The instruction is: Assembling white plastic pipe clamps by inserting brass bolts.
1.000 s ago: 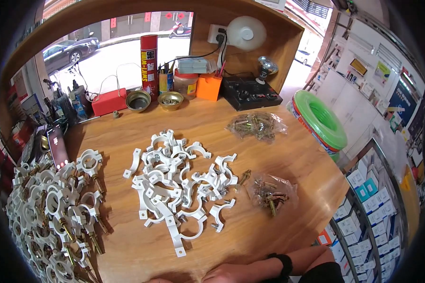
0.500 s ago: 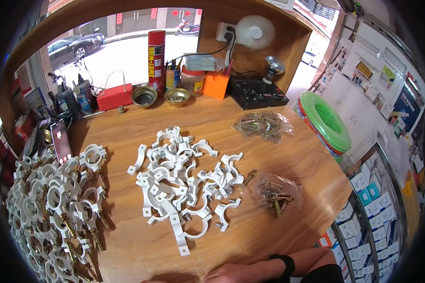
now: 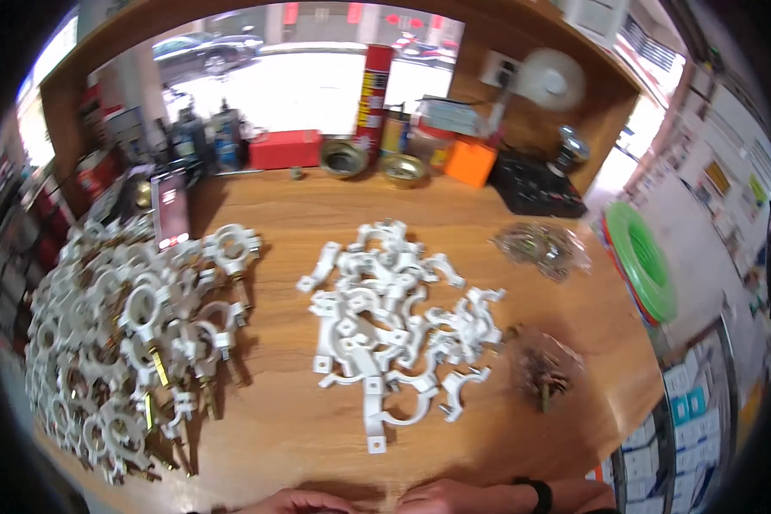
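My left hand [image 3: 295,501] and my right hand [image 3: 444,496] rest at the table's near edge, cut off by the bottom of the picture. Their fingers are mostly hidden, so I cannot tell what they hold, if anything. A black band [image 3: 538,495] circles my right wrist. Ahead of my hands lies a loose pile of white pipe clamp halves [image 3: 373,343]. To the left is a big heap of ring-shaped white pipe clamps [image 3: 141,307] with brass-coloured bolts attached. Right of the loose halves, a clear plastic bag [image 3: 546,377] holds bolts.
Another bag of bolts [image 3: 544,248] lies farther back on the wooden table [image 3: 283,411]. A phone [image 3: 170,210] leans behind the clamp heap. Along the back stand a red spray can [image 3: 373,98], brass bowls [image 3: 403,170] and an orange box [image 3: 469,162]. A green hose coil [image 3: 641,261] sits at the right edge.
The view has swung left, so everything on the table sits farther right in it. My left hand now shows more at the lower edge. The clamps and bags appear unmoved.
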`<move>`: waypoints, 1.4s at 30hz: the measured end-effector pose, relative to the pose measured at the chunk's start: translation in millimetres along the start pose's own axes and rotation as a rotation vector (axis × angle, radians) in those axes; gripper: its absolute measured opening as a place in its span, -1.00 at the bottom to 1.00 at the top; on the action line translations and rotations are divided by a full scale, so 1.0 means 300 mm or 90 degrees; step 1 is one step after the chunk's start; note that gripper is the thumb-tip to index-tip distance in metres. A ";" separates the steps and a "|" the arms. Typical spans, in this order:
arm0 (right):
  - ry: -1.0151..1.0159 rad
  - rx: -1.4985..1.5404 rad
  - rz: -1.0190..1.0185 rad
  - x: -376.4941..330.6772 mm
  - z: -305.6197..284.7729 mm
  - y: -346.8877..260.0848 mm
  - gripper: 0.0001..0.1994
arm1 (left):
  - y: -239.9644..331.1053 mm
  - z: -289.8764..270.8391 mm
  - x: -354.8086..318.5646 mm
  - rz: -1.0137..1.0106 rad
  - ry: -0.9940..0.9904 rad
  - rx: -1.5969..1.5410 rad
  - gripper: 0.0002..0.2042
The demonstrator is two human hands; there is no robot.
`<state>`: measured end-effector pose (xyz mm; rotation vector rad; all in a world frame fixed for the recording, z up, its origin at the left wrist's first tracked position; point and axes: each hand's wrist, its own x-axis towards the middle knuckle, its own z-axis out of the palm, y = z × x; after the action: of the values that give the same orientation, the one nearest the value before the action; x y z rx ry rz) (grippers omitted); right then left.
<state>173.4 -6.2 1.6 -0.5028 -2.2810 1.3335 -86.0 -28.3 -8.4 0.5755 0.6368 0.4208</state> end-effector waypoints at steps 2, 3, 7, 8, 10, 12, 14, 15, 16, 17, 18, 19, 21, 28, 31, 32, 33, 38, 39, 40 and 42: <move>-0.027 -0.011 0.018 0.001 -0.001 -0.004 -0.84 | -0.004 -0.008 0.002 0.018 -0.032 0.031 -0.76; -0.043 -0.010 0.046 0.001 0.000 -0.006 -0.85 | -0.008 -0.010 0.004 0.027 -0.048 0.046 -0.76; -0.078 -0.056 0.084 0.006 0.007 -0.014 -0.87 | -0.020 -0.008 0.009 0.098 -0.080 0.009 -0.72; -0.072 -0.065 0.081 0.008 0.007 -0.016 -0.87 | -0.021 -0.009 0.014 0.113 -0.101 0.008 -0.70; -0.074 -0.070 0.100 0.010 0.005 -0.019 -0.87 | -0.027 -0.009 0.016 0.104 -0.083 0.008 -0.71; -0.071 -0.046 0.109 0.013 0.003 -0.020 -0.88 | -0.034 -0.009 0.015 0.083 -0.066 -0.016 -0.73; -0.072 -0.053 0.079 0.015 0.003 -0.018 -0.89 | -0.039 -0.008 0.016 0.091 -0.051 0.002 -0.73; -0.077 -0.075 0.046 0.016 0.004 -0.015 -0.89 | -0.039 -0.011 0.017 0.097 -0.041 0.016 -0.74; -0.082 -0.094 0.016 0.015 0.006 -0.012 -0.89 | -0.042 -0.011 0.016 0.093 -0.041 0.006 -0.74; -0.075 -0.084 0.021 0.015 0.008 -0.007 -0.89 | -0.041 -0.014 0.017 0.090 -0.041 -0.002 -0.74; -0.068 -0.072 0.030 0.011 0.011 -0.003 -0.89 | -0.043 -0.013 0.017 0.083 -0.042 -0.012 -0.74; -0.060 -0.059 0.041 0.008 0.013 0.002 -0.89 | -0.043 -0.013 0.018 0.083 -0.043 -0.005 -0.75; -0.078 -0.072 0.035 -0.001 0.016 0.008 -0.89 | -0.039 -0.015 0.017 0.080 -0.044 0.011 -0.75; -0.077 -0.028 0.082 -0.003 0.014 0.016 -0.85 | -0.016 -0.007 0.019 0.075 -0.063 0.007 -0.72; -0.090 -0.046 0.058 0.002 0.006 0.009 -0.83 | -0.013 -0.001 0.018 0.092 -0.066 -0.030 -0.68; -0.088 -0.032 0.077 0.002 0.003 0.006 -0.84 | -0.016 0.003 0.017 0.093 -0.066 -0.048 -0.67; -0.086 -0.017 0.098 0.003 -0.003 0.002 -0.84 | -0.018 0.006 0.018 0.094 -0.065 -0.068 -0.66; -0.082 -0.009 0.113 0.008 -0.009 -0.004 -0.87 | -0.018 -0.012 0.013 0.039 -0.067 -0.027 -0.69; -0.066 0.001 0.124 0.008 -0.008 -0.004 -0.87 | -0.018 -0.015 0.015 0.028 -0.072 -0.017 -0.69; -0.051 0.011 0.136 0.009 -0.006 -0.003 -0.87 | -0.019 -0.018 0.016 0.030 -0.074 -0.010 -0.69; -0.052 0.024 0.163 0.007 -0.002 -0.002 -0.87 | -0.021 -0.018 0.016 0.030 -0.075 -0.005 -0.69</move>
<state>171.9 -5.0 3.0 -0.7625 -2.3104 1.5414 -84.9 -28.5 -18.0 0.6041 0.5095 0.4310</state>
